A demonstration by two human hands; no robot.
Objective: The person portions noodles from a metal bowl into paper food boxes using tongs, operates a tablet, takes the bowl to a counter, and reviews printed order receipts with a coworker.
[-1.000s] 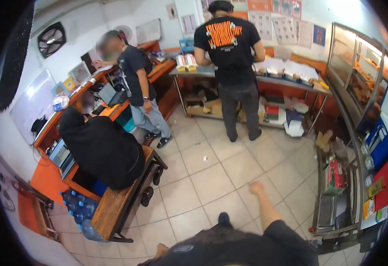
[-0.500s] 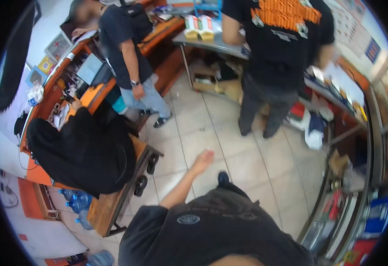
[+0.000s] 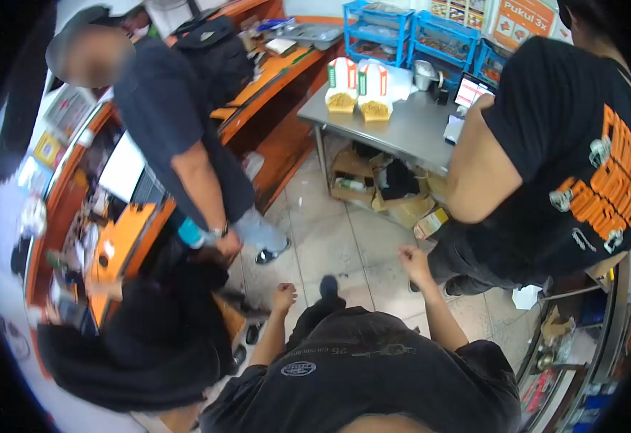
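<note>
My left hand point(image 3: 284, 297) is in front of my body, low over the tiled floor, its fingers curled in and no object visible in it. Farther right, my right hand point(image 3: 415, 265) is held out with loosely bent fingers, slightly apart and holding nothing visible. It is nearest to a co-worker's dark trousers point(image 3: 451, 254), and I cannot tell whether it touches them. Ahead stands a metal table point(image 3: 402, 137). On it are two open paper boxes point(image 3: 341, 101) of yellowish food.
A co-worker in a black printed shirt point(image 3: 546, 144) stands at right, near a lit screen point(image 3: 472, 92). Another person point(image 3: 178, 123) stands at left by an orange counter point(image 3: 131, 231). A person in black point(image 3: 149, 332) sits close on my left. Cardboard boxes point(image 3: 402, 206) lie under the table.
My view has moved forward, bringing the metal table and food boxes nearer. My right hand has come into view. The co-worker in the printed shirt now appears farther right and closer.
</note>
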